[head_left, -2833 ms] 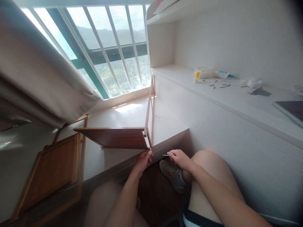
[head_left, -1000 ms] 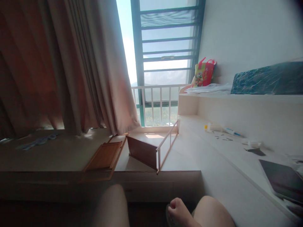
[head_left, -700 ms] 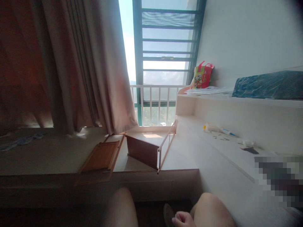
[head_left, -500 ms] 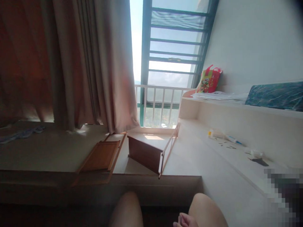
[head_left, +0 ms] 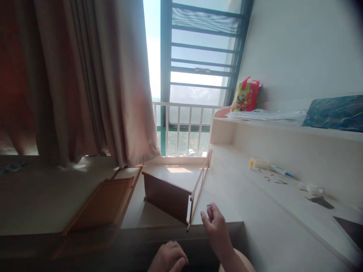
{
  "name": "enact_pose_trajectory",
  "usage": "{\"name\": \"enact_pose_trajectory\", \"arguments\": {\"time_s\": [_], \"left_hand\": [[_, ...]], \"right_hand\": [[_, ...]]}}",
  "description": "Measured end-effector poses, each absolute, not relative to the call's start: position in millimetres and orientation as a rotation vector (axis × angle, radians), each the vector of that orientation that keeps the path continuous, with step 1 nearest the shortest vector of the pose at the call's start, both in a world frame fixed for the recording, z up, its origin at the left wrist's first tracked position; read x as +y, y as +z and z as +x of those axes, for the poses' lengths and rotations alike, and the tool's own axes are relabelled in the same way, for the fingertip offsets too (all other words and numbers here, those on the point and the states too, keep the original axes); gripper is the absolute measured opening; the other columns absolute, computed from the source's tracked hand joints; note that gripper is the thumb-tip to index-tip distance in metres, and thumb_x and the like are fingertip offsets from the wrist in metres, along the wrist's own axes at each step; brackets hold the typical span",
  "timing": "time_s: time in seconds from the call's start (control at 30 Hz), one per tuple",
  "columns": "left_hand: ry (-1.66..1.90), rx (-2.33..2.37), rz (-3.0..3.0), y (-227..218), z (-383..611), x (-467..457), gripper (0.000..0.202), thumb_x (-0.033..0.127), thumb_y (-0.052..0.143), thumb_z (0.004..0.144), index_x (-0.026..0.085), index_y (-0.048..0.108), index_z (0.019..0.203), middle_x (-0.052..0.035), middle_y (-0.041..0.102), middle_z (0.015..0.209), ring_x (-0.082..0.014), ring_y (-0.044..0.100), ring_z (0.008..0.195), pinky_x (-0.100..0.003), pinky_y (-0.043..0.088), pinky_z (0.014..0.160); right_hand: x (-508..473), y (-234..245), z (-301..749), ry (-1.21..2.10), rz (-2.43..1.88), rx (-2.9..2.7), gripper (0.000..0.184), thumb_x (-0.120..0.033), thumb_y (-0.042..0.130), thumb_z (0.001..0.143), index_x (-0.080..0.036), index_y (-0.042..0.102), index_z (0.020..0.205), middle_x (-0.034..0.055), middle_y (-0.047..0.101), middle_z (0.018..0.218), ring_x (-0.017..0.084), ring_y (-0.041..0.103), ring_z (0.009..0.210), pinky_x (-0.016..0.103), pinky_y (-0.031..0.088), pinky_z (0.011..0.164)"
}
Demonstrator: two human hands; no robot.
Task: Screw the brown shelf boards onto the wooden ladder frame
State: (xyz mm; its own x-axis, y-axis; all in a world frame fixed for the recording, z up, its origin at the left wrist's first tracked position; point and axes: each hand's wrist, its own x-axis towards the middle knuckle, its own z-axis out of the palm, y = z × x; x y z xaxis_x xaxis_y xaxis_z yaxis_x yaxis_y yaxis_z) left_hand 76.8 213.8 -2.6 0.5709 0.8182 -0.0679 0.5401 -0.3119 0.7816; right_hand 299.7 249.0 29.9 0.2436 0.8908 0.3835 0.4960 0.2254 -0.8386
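Observation:
My right hand [head_left: 214,222] is raised just in front of the partly assembled wooden frame, its fingers pinched on a small thin metal piece [head_left: 209,206] whose kind I cannot make out. Low in the view, my left hand [head_left: 170,257] is closed with curled fingers; whatever it may hold is hidden. The wooden frame stands on the white ledge, with a dark brown panel [head_left: 167,196] joined at its right end to a slim side frame [head_left: 200,185]. To the left lies another wooden panel [head_left: 103,200] with orange-brown bars, reaching past the ledge edge.
On the white desk [head_left: 241,196] at right are a yellow-capped bottle [head_left: 259,163], a blue-and-white tube [head_left: 281,171], several small metal pieces [head_left: 279,182] and a dark flat piece [head_left: 321,202]. A red bag [head_left: 246,96] stands on the shelf. Curtains [head_left: 127,94] hang beside the barred window.
Both hands have come up into view, the right one rising from beside my knee toward the wooden frame. My view has shifted slightly to the right.

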Motion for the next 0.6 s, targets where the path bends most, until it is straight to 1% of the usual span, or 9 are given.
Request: {"name": "enact_pose_trajectory", "arguments": {"time_s": [0.03, 0.1, 0.17, 0.23, 0.3, 0.33, 0.4, 0.47, 0.6], "left_hand": [[0.548, 1.122, 2.046, 12.5, 71.2, 228.6, 0.031, 0.045, 0.044, 0.096, 0.029, 0.070, 0.101, -0.0078, 0.063, 0.117, -0.0256, 0.054, 0.116, -0.044, 0.040, 0.106], [0.894, 1.300, 2.243, 44.0, 59.7, 258.8, 0.032, 0.041, 0.043, 0.096, 0.027, 0.071, 0.103, -0.0080, 0.062, 0.123, -0.0251, 0.051, 0.121, -0.042, 0.038, 0.108], [1.016, 1.479, 2.401, 71.1, 50.4, 288.8, 0.033, 0.035, 0.051, 0.092, 0.030, 0.066, 0.121, -0.0069, 0.055, 0.137, -0.0269, 0.044, 0.131, -0.045, 0.033, 0.112], [0.913, 1.663, 2.488, 87.7, 44.8, 316.0, 0.053, 0.032, 0.057, 0.088, 0.034, 0.049, 0.141, -0.0051, 0.042, 0.153, -0.0300, 0.031, 0.142, -0.054, 0.029, 0.112], [0.772, 1.770, 2.555, 92.5, 42.5, 337.7, 0.065, 0.030, 0.058, 0.088, 0.038, 0.037, 0.149, -0.0035, 0.033, 0.158, -0.0315, 0.020, 0.147, -0.062, 0.022, 0.113], [0.699, 1.792, 2.579, 91.4, 42.0, 346.1, 0.065, 0.029, 0.057, 0.088, 0.039, 0.036, 0.149, -0.0027, 0.033, 0.159, -0.0315, 0.018, 0.148, -0.066, 0.018, 0.113], [0.566, 1.812, 2.573, 85.9, 41.7, 357.8, 0.055, 0.031, 0.054, 0.091, 0.039, 0.044, 0.144, -0.0023, 0.038, 0.156, -0.0315, 0.020, 0.148, -0.071, 0.012, 0.111], [0.529, 1.827, 2.529, 80.1, 41.9, 363.5, 0.045, 0.032, 0.049, 0.093, 0.038, 0.050, 0.137, -0.0032, 0.045, 0.152, -0.0306, 0.028, 0.145, -0.072, 0.011, 0.110], [0.662, 1.836, 2.502, 77.8, 45.2, 363.3, 0.033, 0.030, 0.044, 0.096, 0.035, 0.059, 0.125, -0.0043, 0.056, 0.140, -0.0274, 0.042, 0.135, -0.069, 0.013, 0.111]], "right_hand": [[255.9, 41.4, 292.4, 0.417, -1.387, -1.435, 0.025, -0.040, 0.047, 0.091, -0.023, 0.041, 0.074, 0.0014, 0.050, 0.068, 0.017, 0.046, 0.064, 0.028, 0.038, 0.060], [269.1, 62.5, 274.7, 0.369, -1.322, -1.526, 0.022, -0.031, 0.044, 0.092, -0.023, 0.038, 0.072, -0.0001, 0.047, 0.066, 0.016, 0.043, 0.063, 0.028, 0.035, 0.060], [281.2, 78.1, 255.5, 0.298, -1.270, -1.617, 0.019, -0.021, 0.044, 0.090, -0.023, 0.037, 0.072, 0.0004, 0.049, 0.069, 0.016, 0.044, 0.065, 0.028, 0.033, 0.061], [292.3, 86.9, 238.6, 0.215, -1.207, -1.737, 0.018, -0.012, 0.046, 0.083, -0.022, 0.037, 0.071, 0.0008, 0.051, 0.072, 0.016, 0.045, 0.069, 0.027, 0.033, 0.064], [302.5, 89.1, 226.1, 0.156, -1.168, -1.820, 0.018, -0.006, 0.047, 0.078, -0.021, 0.041, 0.072, 0.0014, 0.054, 0.075, 0.017, 0.048, 0.074, 0.026, 0.034, 0.066], [307.2, 88.4, 221.8, 0.135, -1.170, -1.848, 0.017, -0.005, 0.048, 0.078, -0.021, 0.044, 0.074, 0.0019, 0.056, 0.077, 0.017, 0.050, 0.077, 0.026, 0.035, 0.067], [315.7, 84.6, 216.8, 0.092, -1.231, -1.886, 0.016, -0.004, 0.049, 0.080, -0.020, 0.050, 0.078, 0.0030, 0.059, 0.081, 0.018, 0.053, 0.081, 0.027, 0.036, 0.070], [322.0, 79.8, 215.1, 0.059, -1.318, -1.932, 0.015, -0.006, 0.050, 0.082, -0.020, 0.054, 0.080, 0.0039, 0.063, 0.083, 0.018, 0.055, 0.082, 0.027, 0.037, 0.071], [323.9, 73.3, 215.3, 0.020, -1.390, -1.982, 0.013, -0.009, 0.052, 0.083, -0.020, 0.058, 0.082, 0.0036, 0.066, 0.084, 0.019, 0.059, 0.084, 0.028, 0.036, 0.071]]}}
